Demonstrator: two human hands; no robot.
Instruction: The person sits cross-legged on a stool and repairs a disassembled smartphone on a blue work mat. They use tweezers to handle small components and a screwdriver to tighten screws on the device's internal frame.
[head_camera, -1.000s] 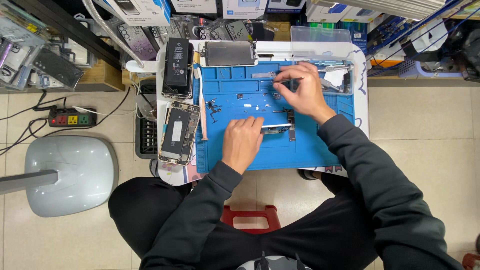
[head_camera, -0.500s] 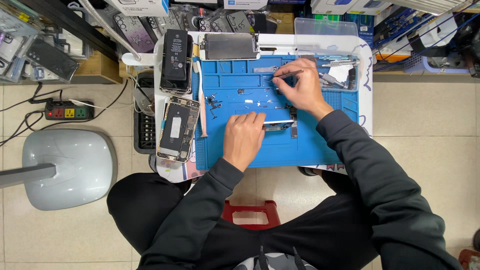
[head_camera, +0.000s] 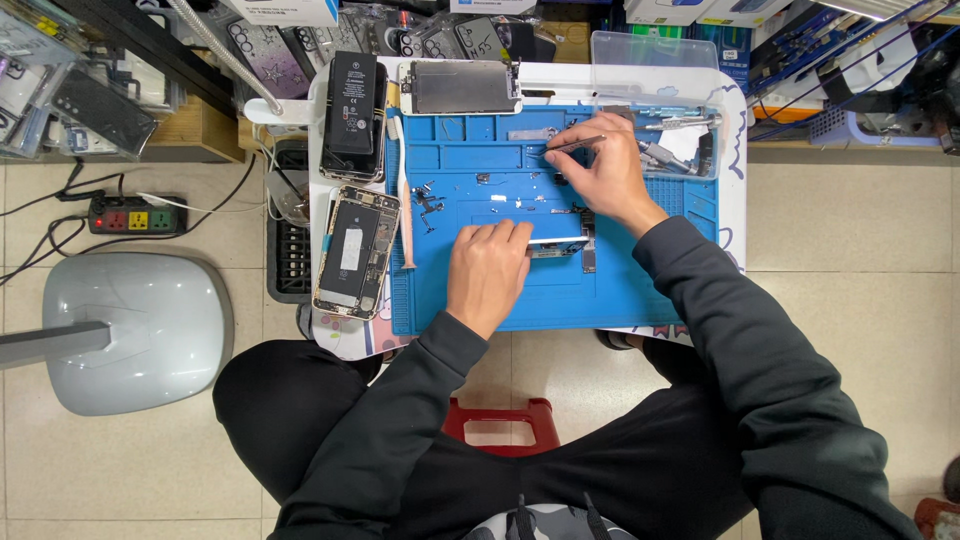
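A person's right hand (head_camera: 605, 175) pinches slim tweezers (head_camera: 572, 146) above the blue repair mat (head_camera: 620, 290), while the left hand (head_camera: 487, 272) presses flat, fingers together, on a small phone part (head_camera: 560, 245) at the mat's centre; an opened phone (head_camera: 356, 251) lies just left of the mat.

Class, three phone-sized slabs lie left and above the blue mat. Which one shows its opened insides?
The opened phone at the mat's left edge; the black slab and the screen panel show plain faces.
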